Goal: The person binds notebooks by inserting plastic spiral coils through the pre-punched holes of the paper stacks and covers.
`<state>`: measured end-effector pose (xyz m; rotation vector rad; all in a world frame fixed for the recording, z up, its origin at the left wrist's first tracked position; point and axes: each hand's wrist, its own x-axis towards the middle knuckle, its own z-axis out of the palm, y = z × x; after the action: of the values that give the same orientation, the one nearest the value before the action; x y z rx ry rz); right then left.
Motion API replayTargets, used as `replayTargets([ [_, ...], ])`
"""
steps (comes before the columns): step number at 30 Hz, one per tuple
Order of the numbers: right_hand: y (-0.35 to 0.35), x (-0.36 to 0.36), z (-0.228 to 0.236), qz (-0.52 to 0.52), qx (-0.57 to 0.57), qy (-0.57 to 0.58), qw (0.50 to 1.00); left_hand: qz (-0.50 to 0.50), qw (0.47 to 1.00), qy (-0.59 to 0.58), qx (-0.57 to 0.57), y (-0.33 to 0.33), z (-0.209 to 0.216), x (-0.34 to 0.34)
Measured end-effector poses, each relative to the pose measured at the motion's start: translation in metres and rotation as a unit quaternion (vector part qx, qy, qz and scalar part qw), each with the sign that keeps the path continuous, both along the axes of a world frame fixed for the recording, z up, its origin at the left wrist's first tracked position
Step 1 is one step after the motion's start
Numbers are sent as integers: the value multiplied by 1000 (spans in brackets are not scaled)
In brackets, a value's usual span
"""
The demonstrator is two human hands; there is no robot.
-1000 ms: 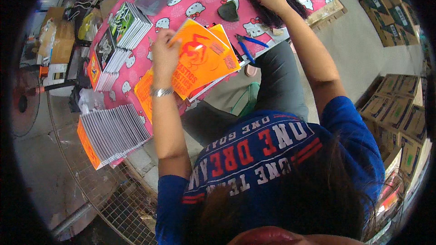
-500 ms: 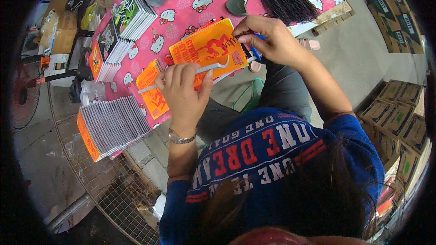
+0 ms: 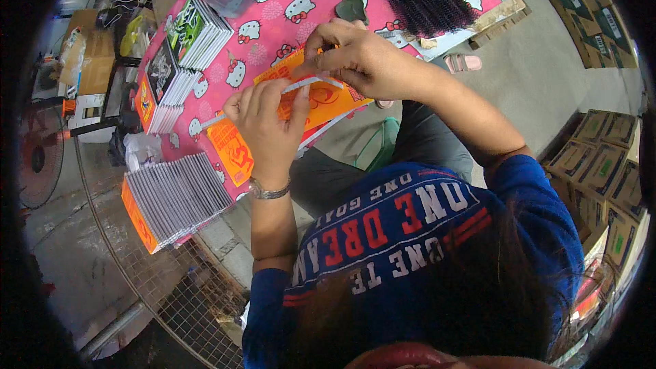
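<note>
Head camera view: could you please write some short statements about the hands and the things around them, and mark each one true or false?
1. The left hand holds a thin pale item. True.
2. The right hand lies flat on the pink tablecloth. False: it is raised beside the left hand, with its fingers bent.
3. A metal band is on the left wrist. True.
4. The black coils lie at the left end of the table. False: they lie toward its right end.
5. A fan stands at the right edge of the view. False: it stands at the left edge.
</note>
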<state>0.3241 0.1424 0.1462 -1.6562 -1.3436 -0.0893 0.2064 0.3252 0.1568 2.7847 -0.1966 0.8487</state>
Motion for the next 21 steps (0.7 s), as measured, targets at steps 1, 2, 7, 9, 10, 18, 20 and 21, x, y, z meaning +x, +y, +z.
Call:
replayTargets([
  [1,-1,0,1,0,-1,0,1000,0,1000,0,-1,1,-1,1],
  [2,-4,0,1,5,-2,-9,1000,-6,1000,-11,2,2,-2,1],
  [7,-1,4,-6,13,50,75,996,-15,1000,-21,-2,-1,0,4],
  [9,-2,3,-6,1,20,35,999,-3,1000,-8,5,-1,1,3],
  [10,-3,4,-4,1,21,35,999,-3,1000,-8,5,-1,1,2],
  [18,-6,-4,2,-10,38,35,999,-9,1000,-22,-9,-2,0,0],
  [20,-10,-5,1,-5,31,53,998,-5,1000,-21,-9,-1,-1,-1],
  [21,-11,-5,1,0,24,69,997,-1,1000,-20,-8,-1,-1,-1],
])
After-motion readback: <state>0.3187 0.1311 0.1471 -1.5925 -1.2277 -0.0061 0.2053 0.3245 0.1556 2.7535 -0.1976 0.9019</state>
